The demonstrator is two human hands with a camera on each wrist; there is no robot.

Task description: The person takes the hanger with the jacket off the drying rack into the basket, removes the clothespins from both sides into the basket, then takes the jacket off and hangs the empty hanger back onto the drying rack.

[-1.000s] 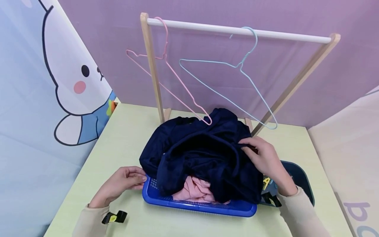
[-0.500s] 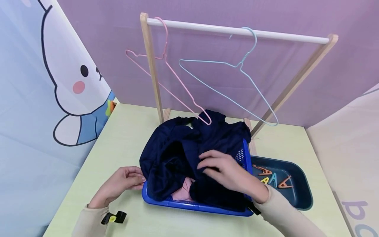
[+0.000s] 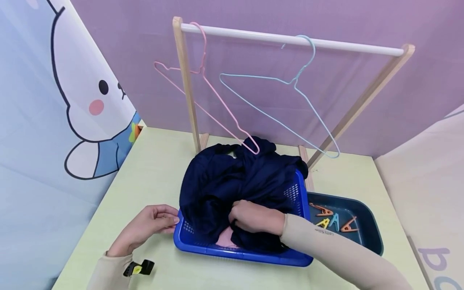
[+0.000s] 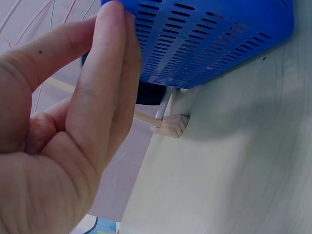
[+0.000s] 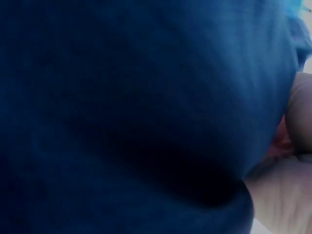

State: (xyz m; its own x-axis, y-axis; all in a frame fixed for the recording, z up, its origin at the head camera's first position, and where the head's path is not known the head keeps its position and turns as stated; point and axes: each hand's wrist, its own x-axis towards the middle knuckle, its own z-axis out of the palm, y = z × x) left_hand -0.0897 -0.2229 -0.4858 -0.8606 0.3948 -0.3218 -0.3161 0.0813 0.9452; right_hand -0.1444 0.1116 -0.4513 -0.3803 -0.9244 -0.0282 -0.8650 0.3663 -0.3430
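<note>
A dark navy garment (image 3: pixel 217 173) lies heaped in the blue plastic basket (image 3: pixel 239 254), draping over its back and left side. Under it, a bit of pink cloth (image 3: pixel 226 238) shows near the front. My left hand (image 3: pixel 156 220) pinches the basket's left rim between thumb and fingers; the left wrist view shows the fingertips at the rim above the slotted wall (image 4: pixel 195 44). Deep in the heap, my right hand (image 3: pixel 255 217) has curled fingers gripping the navy fabric, its fingertips hidden. Navy cloth (image 5: pixel 146 97) fills most of the right wrist view.
Behind the basket stands a wooden rack with a white rail (image 3: pixel 253 35). A pink hanger (image 3: pixel 224 102) and a light blue hanger (image 3: pixel 268 110) hang from it. At right, a dark tray (image 3: pixel 373 225) holds several clothespins (image 3: pixel 335 221). The right forearm crosses the tray's front.
My right hand has moved left and down from the garment's right side into its middle, pulling the fabric leftward and uncovering the clothespin tray. The left hand has stayed at the basket rim.
</note>
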